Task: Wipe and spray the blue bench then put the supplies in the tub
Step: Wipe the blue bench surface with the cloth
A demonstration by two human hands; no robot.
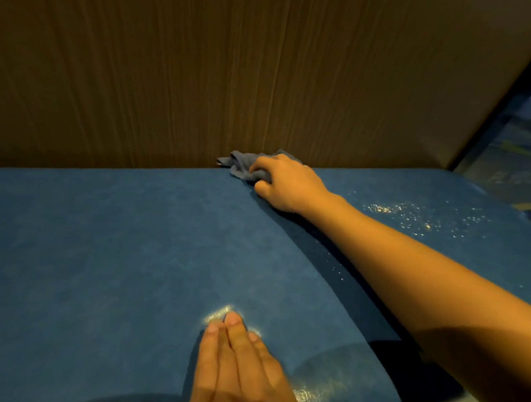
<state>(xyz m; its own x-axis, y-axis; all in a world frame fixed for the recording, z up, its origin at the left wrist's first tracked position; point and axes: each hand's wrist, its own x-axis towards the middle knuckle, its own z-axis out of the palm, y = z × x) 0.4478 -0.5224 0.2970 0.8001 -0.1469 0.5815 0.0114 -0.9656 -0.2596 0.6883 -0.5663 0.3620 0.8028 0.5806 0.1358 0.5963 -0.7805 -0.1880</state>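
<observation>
The blue bench point(106, 257) fills the lower half of the view, its padded seat running left to right. My right hand point(288, 184) reaches across to the seat's far edge and grips a crumpled grey-blue cloth point(240, 166), pressed where the seat meets the backrest. My left hand point(237, 364) lies flat on the near part of the seat, fingers straight and together, holding nothing. Wet droplets point(414, 216) glisten on the seat right of my right forearm. No spray bottle or tub is in view.
A brown wood-grain panel point(219, 79) rises behind the bench as its backrest. At the far right a dark window or glass surface point(516, 154) borders the bench end. A seam point(339, 258) divides two seat cushions under my right arm.
</observation>
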